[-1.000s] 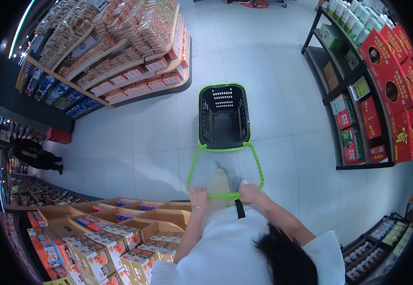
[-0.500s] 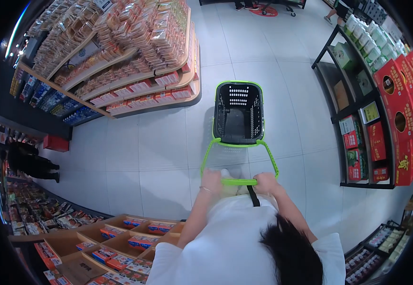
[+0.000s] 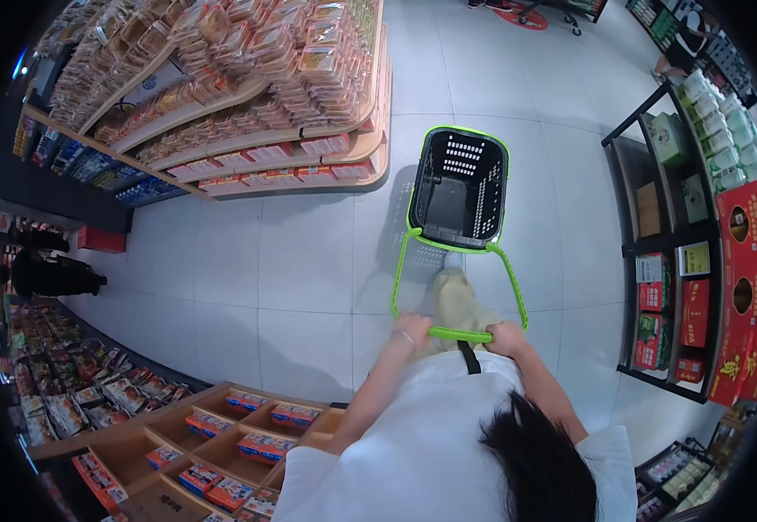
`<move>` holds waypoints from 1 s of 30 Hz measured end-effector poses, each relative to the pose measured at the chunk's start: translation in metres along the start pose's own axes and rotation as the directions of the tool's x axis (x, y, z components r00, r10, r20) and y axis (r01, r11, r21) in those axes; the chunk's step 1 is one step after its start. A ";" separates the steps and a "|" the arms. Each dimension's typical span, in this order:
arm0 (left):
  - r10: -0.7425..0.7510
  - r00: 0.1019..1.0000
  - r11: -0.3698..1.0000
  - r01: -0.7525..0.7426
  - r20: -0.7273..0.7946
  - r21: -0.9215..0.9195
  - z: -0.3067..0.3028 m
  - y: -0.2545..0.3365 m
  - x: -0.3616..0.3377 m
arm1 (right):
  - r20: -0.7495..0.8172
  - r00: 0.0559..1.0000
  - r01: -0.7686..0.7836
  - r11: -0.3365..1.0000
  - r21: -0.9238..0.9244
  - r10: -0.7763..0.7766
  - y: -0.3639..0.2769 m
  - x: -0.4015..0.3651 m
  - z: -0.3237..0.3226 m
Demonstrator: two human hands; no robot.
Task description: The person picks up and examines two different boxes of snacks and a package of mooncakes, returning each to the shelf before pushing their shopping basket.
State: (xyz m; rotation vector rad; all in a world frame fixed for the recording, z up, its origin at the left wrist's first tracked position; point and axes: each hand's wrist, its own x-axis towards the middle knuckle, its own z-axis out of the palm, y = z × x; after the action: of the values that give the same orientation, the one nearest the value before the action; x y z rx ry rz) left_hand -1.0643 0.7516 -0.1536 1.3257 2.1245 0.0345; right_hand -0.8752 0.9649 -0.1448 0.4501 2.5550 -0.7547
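A black shopping basket (image 3: 458, 235) with a bright green rim stands on the floor in front of me, and nothing shows inside it. Its green handle (image 3: 458, 334) is raised toward my waist. My left hand (image 3: 414, 329) is wrapped round the left end of the handle's crossbar, a thin bracelet on that wrist. Round the right end, my right hand (image 3: 507, 337) is closed in the same way. Between the two hands, a black strap (image 3: 469, 358) hangs over my white shirt. One leg in pale trousers (image 3: 458, 300) reaches forward below the handle.
A curved display (image 3: 309, 148) of packaged food stands at the front left. Black shelving (image 3: 626, 252) with red boxes (image 3: 743, 296) lines the right. Wooden bins (image 3: 222, 409) are close at the lower left. People stand at the far left (image 3: 56, 274) and upper right (image 3: 687, 43).
The basket has swung a little to the right and tilted slightly, with both hands still on its handle. One leg has stepped forward, and the shelves have shifted in view.
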 end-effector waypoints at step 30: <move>-0.076 0.915 0.966 -0.032 -0.396 -0.258 -0.286 -0.140 0.297 | -0.035 0.988 0.148 0.988 -0.045 -0.150 0.068 0.364 -0.328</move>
State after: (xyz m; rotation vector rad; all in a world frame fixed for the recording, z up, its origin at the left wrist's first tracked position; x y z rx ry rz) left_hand -1.4134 1.0088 -0.1170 1.2130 2.3702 0.6071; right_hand -1.2598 1.2736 -0.1048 0.2636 2.6576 -0.7483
